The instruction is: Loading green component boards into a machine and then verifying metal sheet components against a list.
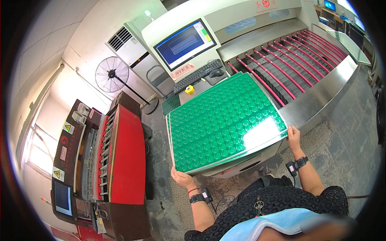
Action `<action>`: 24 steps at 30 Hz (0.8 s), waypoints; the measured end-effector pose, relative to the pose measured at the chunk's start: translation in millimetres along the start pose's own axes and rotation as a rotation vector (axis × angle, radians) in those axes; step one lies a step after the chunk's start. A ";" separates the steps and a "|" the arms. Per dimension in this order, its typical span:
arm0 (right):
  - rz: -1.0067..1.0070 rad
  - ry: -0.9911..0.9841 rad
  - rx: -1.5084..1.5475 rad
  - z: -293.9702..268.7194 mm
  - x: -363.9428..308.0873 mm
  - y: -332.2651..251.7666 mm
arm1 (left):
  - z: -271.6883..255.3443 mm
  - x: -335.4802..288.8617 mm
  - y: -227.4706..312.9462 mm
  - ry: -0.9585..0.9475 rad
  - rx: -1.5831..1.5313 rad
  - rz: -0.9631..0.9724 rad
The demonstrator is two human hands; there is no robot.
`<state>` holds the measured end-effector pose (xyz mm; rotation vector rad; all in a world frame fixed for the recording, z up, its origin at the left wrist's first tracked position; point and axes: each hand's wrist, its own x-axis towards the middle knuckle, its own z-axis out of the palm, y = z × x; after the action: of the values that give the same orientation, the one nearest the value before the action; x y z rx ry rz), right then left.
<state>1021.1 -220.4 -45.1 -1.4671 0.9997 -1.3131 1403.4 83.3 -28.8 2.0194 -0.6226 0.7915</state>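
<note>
Not much wiggle room here. Both hands are taken up — left hand (181, 178) clamps the near left corner and right hand (293, 133) the near right corner of the big green circuit panels (223, 120), a stack covering nearly everything beyond the fingertips. Past the far edge sits a black keyboard (197, 76) with a black mouse (217, 73) and a small yellow round thing (189, 89), so that side's crowded. Right of the right fingers — the conveyor's steel rim (321, 96) and red roller rods (289, 60). Left of the left fingers, bare grey floor (159, 160) runs to the red cabinet machine (126, 152): that's the open lane.
</note>
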 end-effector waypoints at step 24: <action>0.010 -0.010 -0.008 -2.0 0.6 1.8 | 1.9 -0.6 -1.4 0.013 -0.001 0.007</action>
<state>1019.1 -221.7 -46.6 -1.4714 1.0055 -1.2954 1404.4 82.4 -30.8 2.0106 -0.6230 0.8072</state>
